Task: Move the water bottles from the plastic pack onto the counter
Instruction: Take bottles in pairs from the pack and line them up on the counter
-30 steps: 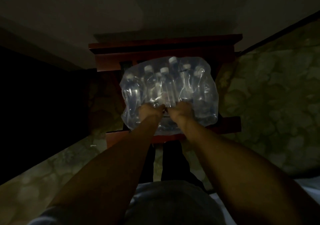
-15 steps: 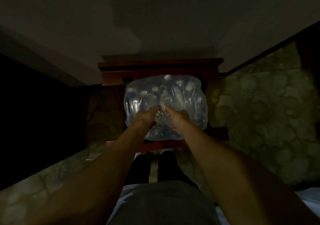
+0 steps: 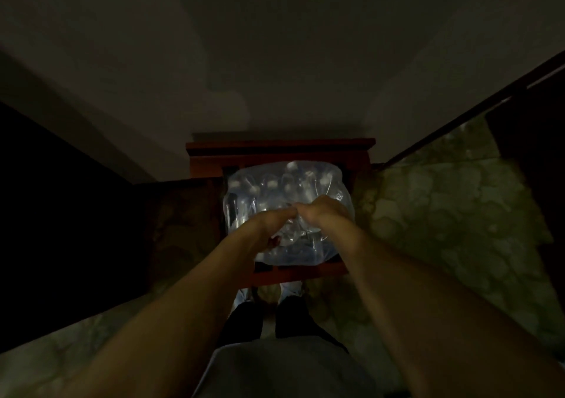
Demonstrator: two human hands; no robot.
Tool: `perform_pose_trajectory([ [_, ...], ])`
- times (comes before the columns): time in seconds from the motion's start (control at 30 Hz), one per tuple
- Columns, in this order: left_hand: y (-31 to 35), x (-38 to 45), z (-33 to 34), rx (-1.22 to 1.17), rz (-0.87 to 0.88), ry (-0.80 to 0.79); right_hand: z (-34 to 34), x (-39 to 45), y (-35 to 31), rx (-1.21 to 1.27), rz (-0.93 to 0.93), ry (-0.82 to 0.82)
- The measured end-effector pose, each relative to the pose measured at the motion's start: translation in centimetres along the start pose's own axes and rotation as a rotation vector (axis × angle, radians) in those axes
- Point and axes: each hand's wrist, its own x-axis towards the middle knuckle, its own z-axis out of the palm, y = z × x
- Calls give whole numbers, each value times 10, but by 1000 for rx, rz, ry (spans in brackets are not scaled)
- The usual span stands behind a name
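Hands first, going left to right: left hand (image 3: 272,221) is on the near top of the plastic pack (image 3: 333,250), fingers bunched like it's pinching the film, and the right hand (image 3: 321,212) sits just beside it, knuckles nearly touching, also curled into the wrap. It's dark enough that I can't swear either one has a real hold on the plastic, but pinching is what it looks like. The pack sits on a reddish wooden stand (image 3: 279,150) against the wall, and the water bottles (image 3: 272,185) are all inside, white caps showing through the film. I can't tell whether the stand is the counter the task means.

If the step is tearing it open, I'd say pull the two pinches straight apart sideways rather than up, so the whole pack doesn't lift or slide toward the near edge. Keep the tear along the top, so the bottles stay standing and can be lifted out by the neck.

Versus a second ago: both hands have come up from the pack's near lower face onto its top, and the view has drawn back, so the pack looks smaller with feet visible below the stand.
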Motion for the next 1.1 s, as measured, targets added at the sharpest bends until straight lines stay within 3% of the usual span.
perform_pose_trajectory([
  [0.13, 4, -20, 2, -21, 22, -55, -19, -18, -1, -93, -31, 26],
  [0.37, -7, -60, 10, -30, 198, 4, -53, -46, 15, 117, -87, -137],
  [0.67, 8, -132, 24, -69, 537, 128, -95, -92, 39, 821, -214, -242],
  [0.93, 18, -249, 4, -76, 943, 33, -143, -188, 18, 1079, -798, -370],
  [1.1, 11, -318, -24, -187, 1172, 118, -151, -255, -11, 1115, -1120, -511],
])
